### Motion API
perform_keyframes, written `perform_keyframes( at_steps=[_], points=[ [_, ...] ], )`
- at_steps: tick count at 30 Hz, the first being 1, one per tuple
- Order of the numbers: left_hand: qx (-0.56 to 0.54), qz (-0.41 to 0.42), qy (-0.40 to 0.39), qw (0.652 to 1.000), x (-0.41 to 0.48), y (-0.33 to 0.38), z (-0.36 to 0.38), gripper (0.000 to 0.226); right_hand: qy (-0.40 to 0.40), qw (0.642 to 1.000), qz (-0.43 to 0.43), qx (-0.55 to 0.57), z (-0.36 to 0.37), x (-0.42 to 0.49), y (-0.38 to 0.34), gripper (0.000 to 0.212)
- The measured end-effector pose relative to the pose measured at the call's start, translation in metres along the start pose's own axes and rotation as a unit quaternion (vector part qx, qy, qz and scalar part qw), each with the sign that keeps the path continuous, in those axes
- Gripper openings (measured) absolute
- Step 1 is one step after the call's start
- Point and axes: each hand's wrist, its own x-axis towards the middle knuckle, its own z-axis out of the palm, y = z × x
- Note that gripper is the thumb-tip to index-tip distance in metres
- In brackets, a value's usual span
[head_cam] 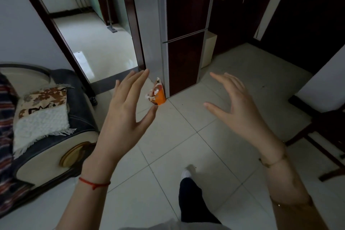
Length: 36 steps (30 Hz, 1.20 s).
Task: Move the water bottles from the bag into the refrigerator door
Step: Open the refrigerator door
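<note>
Orange bag; contents unclear

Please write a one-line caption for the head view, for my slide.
Both empty hands, left hand and right hand, reach toward orange bag beside closed refrigerator.

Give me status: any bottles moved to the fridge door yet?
Nothing looks done. The refrigerator is shut, and the orange bag sits on the floor by its base, apparently still full. Left hand and right hand are open and empty, raised toward the bag. Left: grab bag, open door, load bottles.
</note>
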Motion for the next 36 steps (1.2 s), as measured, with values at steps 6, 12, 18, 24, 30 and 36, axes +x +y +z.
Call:
perform_keyframes(
  at_steps=[6, 12, 18, 24, 30, 36],
  points=[
    [0.018, -0.020, 0.007, 1.000, 0.065, -0.030, 0.030, 0.073, -0.019, 1.000, -0.015, 0.015, 0.012, 0.080, 0.034, 0.067],
    [0.017, -0.033, 0.026, 0.999, 0.152, -0.052, 0.059, 0.071, -0.028, 0.999, -0.030, 0.032, 0.012, 0.173, 0.074, 0.066],
    [0.032, -0.050, 0.032, 0.998, 0.217, -0.078, 0.090, 0.072, -0.033, 0.998, -0.048, 0.037, 0.021, 0.252, 0.110, 0.064],
    [0.031, -0.065, 0.032, 0.997, 0.269, -0.109, 0.114, 0.070, -0.048, 0.997, -0.047, 0.044, 0.038, 0.316, 0.138, 0.064],
    [0.032, -0.080, 0.015, 0.996, 0.326, -0.151, 0.140, 0.072, -0.061, 0.996, -0.042, 0.048, 0.063, 0.380, 0.165, 0.063],
    [0.026, -0.067, 0.012, 0.997, 0.398, -0.208, 0.164, 0.071, -0.061, 0.997, -0.023, 0.047, 0.095, 0.456, 0.187, 0.064]
  ],
)
